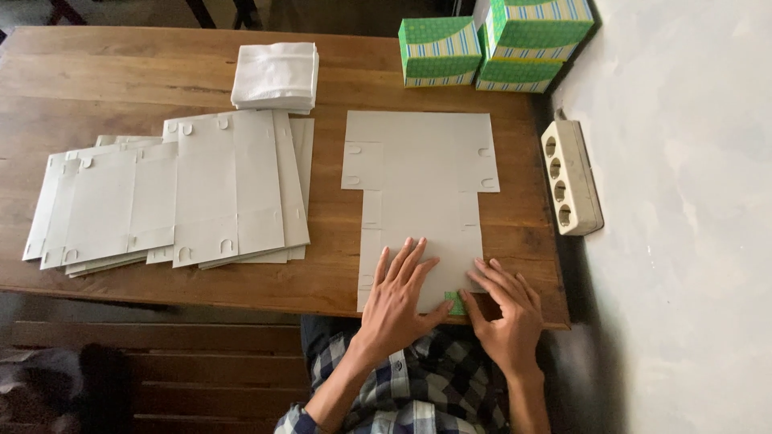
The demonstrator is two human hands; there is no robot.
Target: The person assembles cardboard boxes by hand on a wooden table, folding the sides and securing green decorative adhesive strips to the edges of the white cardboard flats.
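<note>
Now | carton blank (418,185): flat, grey, green corner turned | hands (400,293) pressing

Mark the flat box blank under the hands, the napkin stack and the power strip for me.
Box blank (418,169): head view, bare middle panel above the hands.
Napkin stack (276,74): head view, top sheet's centre.
Power strip (569,177): head view, face between the middle sockets.
</note>
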